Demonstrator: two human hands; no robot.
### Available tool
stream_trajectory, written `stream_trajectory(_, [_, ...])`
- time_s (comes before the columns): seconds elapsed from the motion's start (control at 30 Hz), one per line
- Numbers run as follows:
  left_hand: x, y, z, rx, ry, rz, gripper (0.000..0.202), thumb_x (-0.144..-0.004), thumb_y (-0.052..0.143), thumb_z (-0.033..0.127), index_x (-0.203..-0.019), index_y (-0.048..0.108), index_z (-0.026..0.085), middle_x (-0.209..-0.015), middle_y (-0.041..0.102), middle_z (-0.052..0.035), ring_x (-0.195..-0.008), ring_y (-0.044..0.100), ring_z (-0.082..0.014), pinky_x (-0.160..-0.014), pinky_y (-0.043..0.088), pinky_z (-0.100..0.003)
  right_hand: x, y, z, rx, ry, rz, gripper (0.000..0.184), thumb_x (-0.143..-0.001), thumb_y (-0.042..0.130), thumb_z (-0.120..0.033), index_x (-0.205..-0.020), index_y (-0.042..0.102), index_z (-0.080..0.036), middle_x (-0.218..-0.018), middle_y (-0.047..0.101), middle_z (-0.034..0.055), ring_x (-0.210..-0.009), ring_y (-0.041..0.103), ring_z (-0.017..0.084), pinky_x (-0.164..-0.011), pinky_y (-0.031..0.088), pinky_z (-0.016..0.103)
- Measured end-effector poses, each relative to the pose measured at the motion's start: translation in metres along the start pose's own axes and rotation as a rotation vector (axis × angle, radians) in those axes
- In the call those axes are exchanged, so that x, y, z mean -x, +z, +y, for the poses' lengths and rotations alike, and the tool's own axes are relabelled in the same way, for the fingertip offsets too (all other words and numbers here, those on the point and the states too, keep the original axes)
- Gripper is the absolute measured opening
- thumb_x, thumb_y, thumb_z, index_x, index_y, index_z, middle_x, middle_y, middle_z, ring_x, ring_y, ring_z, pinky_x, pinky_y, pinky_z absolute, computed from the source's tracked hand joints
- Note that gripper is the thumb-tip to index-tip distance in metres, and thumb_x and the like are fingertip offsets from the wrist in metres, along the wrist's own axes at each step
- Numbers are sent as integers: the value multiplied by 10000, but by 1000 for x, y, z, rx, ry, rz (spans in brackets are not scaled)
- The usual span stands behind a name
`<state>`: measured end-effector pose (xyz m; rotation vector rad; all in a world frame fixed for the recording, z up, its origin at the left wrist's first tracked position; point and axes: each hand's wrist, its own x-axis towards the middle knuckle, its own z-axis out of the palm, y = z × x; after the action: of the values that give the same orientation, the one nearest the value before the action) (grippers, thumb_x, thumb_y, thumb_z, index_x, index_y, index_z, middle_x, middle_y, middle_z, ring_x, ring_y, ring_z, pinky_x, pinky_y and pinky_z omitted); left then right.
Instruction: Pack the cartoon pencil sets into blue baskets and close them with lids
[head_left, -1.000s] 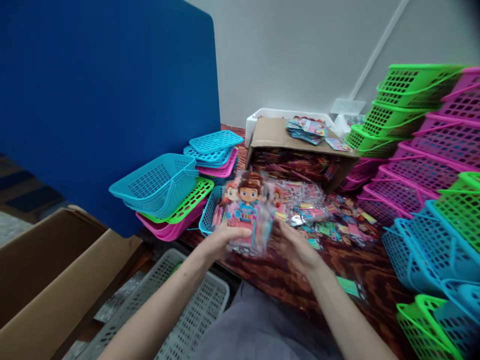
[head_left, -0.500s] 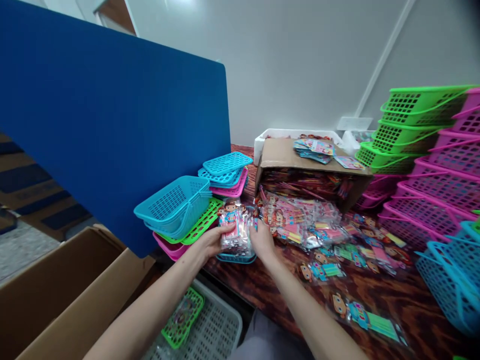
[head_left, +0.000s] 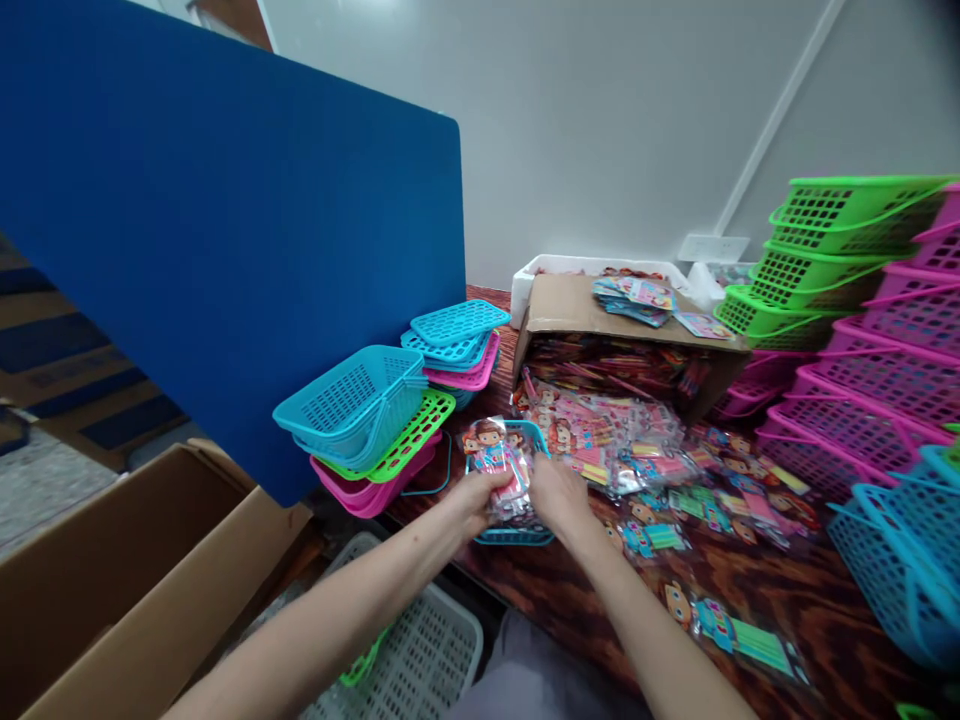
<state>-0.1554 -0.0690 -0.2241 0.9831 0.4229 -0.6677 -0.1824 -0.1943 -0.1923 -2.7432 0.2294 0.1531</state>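
Observation:
A stack of clear plastic packets (head_left: 501, 460), each printed with a cartoon doll figure and showing pink strips, sits tilted within a small blue basket (head_left: 514, 537). My left hand (head_left: 474, 497) is closed on the near left side of this stack, thumb on top. On the other side, my right hand (head_left: 559, 492) is curled at the basket's right edge, against the packets; its fingertips are hidden. More doll packets (head_left: 600, 425) lie heaped just to the right of the basket. A thin blue basket handle (head_left: 431, 490) loops out at the left.
Blue, green and pink baskets (head_left: 360, 405) are stacked left, beside a blue panel (head_left: 262, 200). An open cardboard carton (head_left: 622, 310) stands behind the heap. Tall green and pink basket stacks (head_left: 847, 300) rise at right. Below the table edge is a grey crate (head_left: 427, 650).
Both hands and the packets have moved right, along with the blue basket beneath them. More of that basket's rim shows now, and its handle has come into view at the left.

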Motion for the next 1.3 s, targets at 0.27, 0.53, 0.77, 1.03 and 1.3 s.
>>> stream_trajectory(0.27, [0, 6, 4, -27, 7, 81, 121, -948, 559, 157, -1023, 635, 100, -825, 708, -28, -669, 684, -137, -701, 583, -308, 11, 16, -3, 109, 25, 207, 436, -927, 320, -88, -1280, 576, -93, -1203, 618, 214, -1044, 653, 293, -851, 439, 369])
stream_trajectory(0.53, [5, 1, 5, -26, 95, 87, 156, -844, 591, 45, -985, 658, 53, -711, 727, -86, -583, 703, -199, -677, 586, -316, 7, 33, 9, 93, -146, 383, 392, -947, 372, -161, -1261, 604, -131, -1103, 679, 169, -1088, 559, 302, -1012, 296, 464])
stream_trajectory(0.77, [-1, 1, 4, 5, 162, 25, 170, -778, 677, 32, -947, 670, 51, -742, 728, -97, -626, 708, -197, -692, 579, -299, 10, 23, 19, -8, -434, 469, 423, -1001, 371, -289, -1381, 545, -228, -1526, 427, 78, -1396, 321, 276, -1126, 279, 445])
stream_trajectory(1.03, [40, 5, 3, -35, 266, -126, 340, -880, 648, 343, -1134, 669, 119, -1111, 718, -132, -1105, 661, -264, -967, 513, -373, 11, 43, 5, -87, -391, 330, 443, -1005, 380, -395, -1372, 565, -231, -1479, 507, 51, -1345, 433, 304, -1119, 328, 504])
stream_trajectory(1.3, [53, -27, -10, -1393, 880, 194, 389, -976, 429, 289, -1296, 582, 130, -1519, 409, -160, -1431, 354, -265, -1158, 312, -413, 14, 47, 0, -48, -417, 338, 456, -976, 420, -285, -1397, 538, -156, -1497, 478, 101, -1394, 377, 310, -1155, 284, 501])
